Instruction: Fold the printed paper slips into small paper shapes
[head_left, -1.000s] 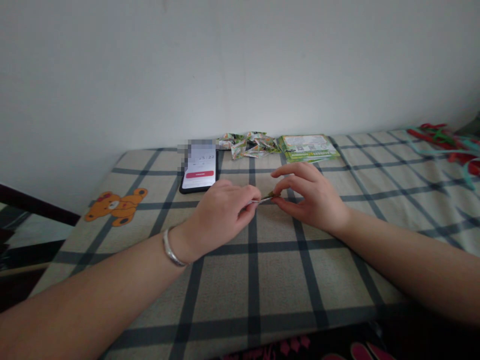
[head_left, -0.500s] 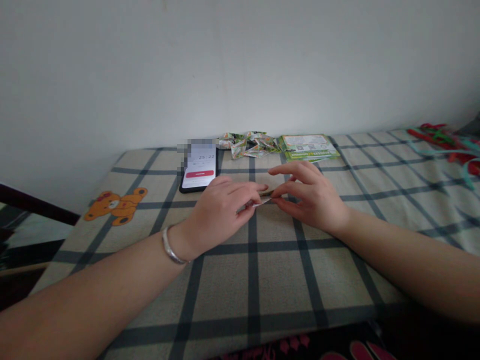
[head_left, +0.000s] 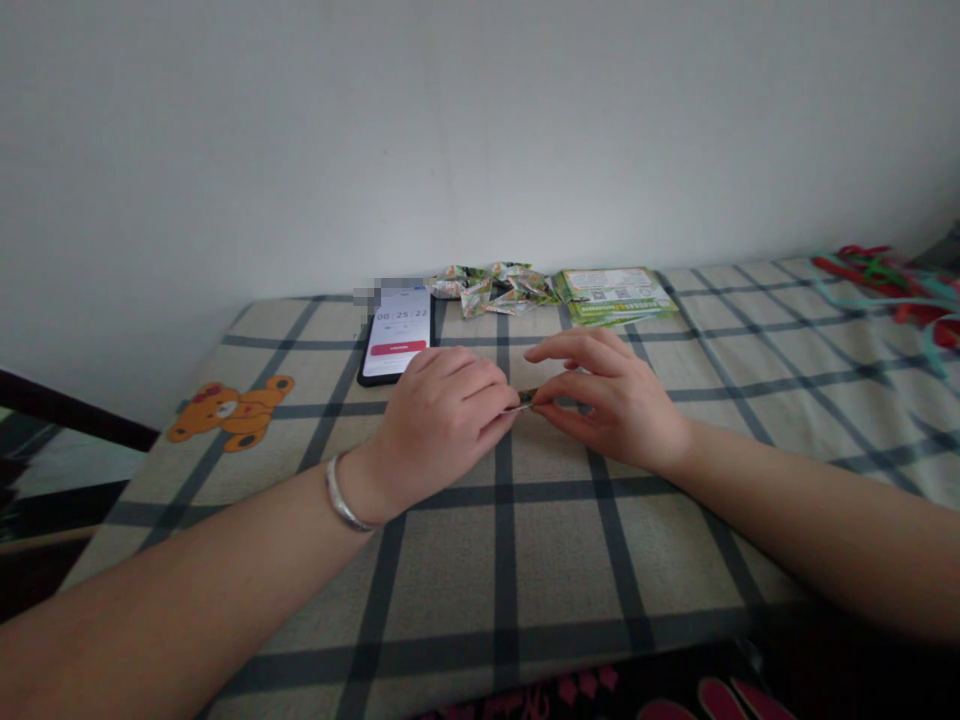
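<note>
My left hand (head_left: 448, 412), with a silver bangle on its wrist, is closed, its fingertips pinching one end of a small folded strip of paper (head_left: 527, 400). From the other side, the thumb and index finger of my right hand (head_left: 616, 402) pinch the same strip, while its other fingers are raised. Only a thin edge of the paper shows between the fingertips, greenish-dark on top and pale below. Both hands are just above the checked tablecloth (head_left: 457, 570). Beyond them lie several folded printed paper pieces (head_left: 510, 290), greenish and angular in shape.
A phone (head_left: 399, 335) showing a timer lies behind my left hand. Right of the folded pieces is a stack of green printed leaflets (head_left: 619, 295). An orange bear picture (head_left: 232, 412) is at the left. Red and teal ribbons (head_left: 892, 290) lie far right, and a wall rises behind.
My left fingers, stretched out over the paper before, have curled in and closed on its end. My right hand has shifted slightly left, bringing the fingertips closer together.
</note>
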